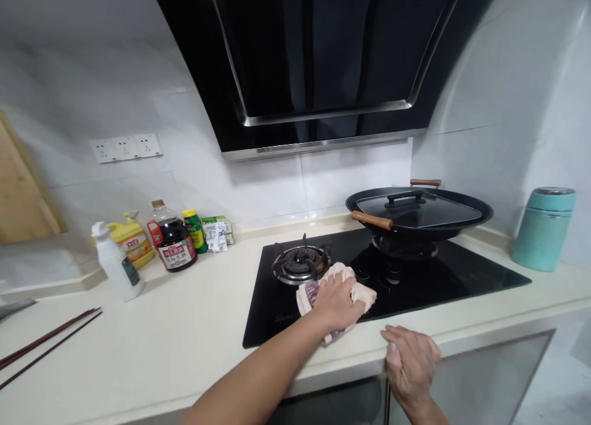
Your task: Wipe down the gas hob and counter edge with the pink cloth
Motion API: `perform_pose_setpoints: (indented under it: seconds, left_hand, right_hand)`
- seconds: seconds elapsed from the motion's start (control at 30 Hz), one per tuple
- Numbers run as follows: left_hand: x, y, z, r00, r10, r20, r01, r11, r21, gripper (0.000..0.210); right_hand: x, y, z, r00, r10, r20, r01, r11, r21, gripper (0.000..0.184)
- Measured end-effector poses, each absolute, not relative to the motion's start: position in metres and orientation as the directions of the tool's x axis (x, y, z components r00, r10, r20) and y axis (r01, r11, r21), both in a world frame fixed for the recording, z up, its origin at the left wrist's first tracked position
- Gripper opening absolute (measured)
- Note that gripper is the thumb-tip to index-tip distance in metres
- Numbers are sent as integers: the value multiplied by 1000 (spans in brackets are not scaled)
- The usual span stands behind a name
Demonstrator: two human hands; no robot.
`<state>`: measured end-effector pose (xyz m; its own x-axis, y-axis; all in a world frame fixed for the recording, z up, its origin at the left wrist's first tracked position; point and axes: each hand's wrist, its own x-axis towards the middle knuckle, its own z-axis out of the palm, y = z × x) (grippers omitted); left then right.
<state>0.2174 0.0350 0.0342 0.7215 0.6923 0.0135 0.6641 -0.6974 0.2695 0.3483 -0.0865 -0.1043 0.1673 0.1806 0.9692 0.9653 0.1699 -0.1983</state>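
My left hand [338,303] presses down on a bunched cloth [339,272], white with purple patches, its fingers curled over the fabric. The cloth lies at the front edge of the black glass gas stove [272,319], just in front of the left burner [301,262], and hangs a little onto the counter. My right hand [410,362] is loosely closed at the counter's front edge, its fingers curled in and nothing seen in them. A black wok [478,218] with a lid [415,210] and wooden handles sits over the right burner.
A teal insulated jar [541,234] stands right of the stove. On the left counter are a white spray bottle [114,265], yellow jug [138,243], dark sauce bottle [173,240], green container [195,231], packets [217,234] and chopsticks [50,339]. A range hood [323,55] hangs above.
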Motion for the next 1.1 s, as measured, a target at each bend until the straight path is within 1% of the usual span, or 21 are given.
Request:
perform_pose_setpoints:
  seconds: [0.07, 0.17, 0.27, 0.37, 0.47, 0.53, 0.6, 0.7, 0.8, 0.87, 0.97, 1.03, 1.1]
  left_hand:
    - [225, 44, 38, 723, 691, 5, 664, -697, 272, 81]
    - [228, 46, 41, 718, 695, 28, 664, -697, 271, 81]
    - [224, 32, 37, 706, 706, 50, 672, -691, 266, 76]
    - [214, 12, 25, 704, 706, 73, 670, -695, 262, 67]
    - [197, -2, 16, 748, 642, 166, 597, -761, 253, 60]
    - [181, -2, 17, 768, 608, 203, 560, -790, 249, 57]
    - [162, 2, 23, 761, 624, 178, 576, -776, 258, 58]
    - [124, 8, 31, 718, 681, 143, 635, -726, 265, 62]
    - [75, 9, 35, 632, 758, 161, 722, -651, 234, 62]
    - [34, 7, 35, 521, 836, 172, 813, -547, 200, 60]
    - [-35, 2, 35, 320, 941, 110, 929, -334, 157, 63]
    - [-79, -4, 31, 222, 964, 147, 968, -236, 83, 59]
    - [-112, -11, 23, 160, 963, 217, 986, -168, 19, 57]
  right_hand:
    - [348, -88, -104, 177, 194, 965, 963, 169, -210, 23]
    - [349, -90, -104, 188, 222, 957, 960, 163, -227, 24]
    - [351, -92, -106, 169, 259, 951, 963, 162, -215, 24]
    - [357, -92, -112, 139, 258, 956, 971, 154, -183, 25]
    - [363, -91, -118, 105, 244, 964, 980, 141, -143, 25]
    - [365, -90, -120, 92, 252, 963, 983, 130, -128, 26]
    - [365, -92, -120, 93, 258, 962, 986, 113, -126, 25]
    - [364, -96, -117, 94, 270, 958, 985, 112, -129, 26]
    - [363, -99, -113, 74, 285, 956, 981, 150, -120, 26]
    - [362, -100, -111, 70, 282, 957, 980, 160, -119, 26]
    - [361, -101, -110, 87, 277, 957, 978, 158, -135, 25]
    - [360, -101, -109, 98, 282, 954, 974, 170, -151, 25]
    - [359, -101, -109, 108, 287, 952, 969, 186, -166, 25]
